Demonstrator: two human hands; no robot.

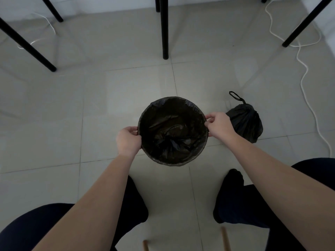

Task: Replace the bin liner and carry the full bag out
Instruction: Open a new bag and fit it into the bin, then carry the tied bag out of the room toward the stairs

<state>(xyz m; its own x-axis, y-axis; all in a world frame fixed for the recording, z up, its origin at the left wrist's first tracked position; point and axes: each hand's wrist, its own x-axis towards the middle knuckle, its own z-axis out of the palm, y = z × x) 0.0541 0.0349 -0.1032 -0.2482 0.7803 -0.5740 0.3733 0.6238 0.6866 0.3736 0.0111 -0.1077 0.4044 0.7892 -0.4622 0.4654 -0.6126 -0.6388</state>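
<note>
A round bin (204, 148) stands on the tiled floor between my feet and the table legs. A black liner (172, 131) lines its inside and folds over the rim. My left hand (127, 140) pinches the liner edge at the rim's left side. On the right side of the rim, my right hand (218, 125) pinches the liner too. Just right of the bin, behind my right hand, sits a full black bag (248, 122), tied shut, with its drawstring loop sticking up.
Black table legs (165, 33) stand on the floor beyond the bin, left, centre and right. A white cable (306, 84) snakes down the right side of the floor. My dark-trousered legs and two wooden chair legs (225, 238) are at the bottom.
</note>
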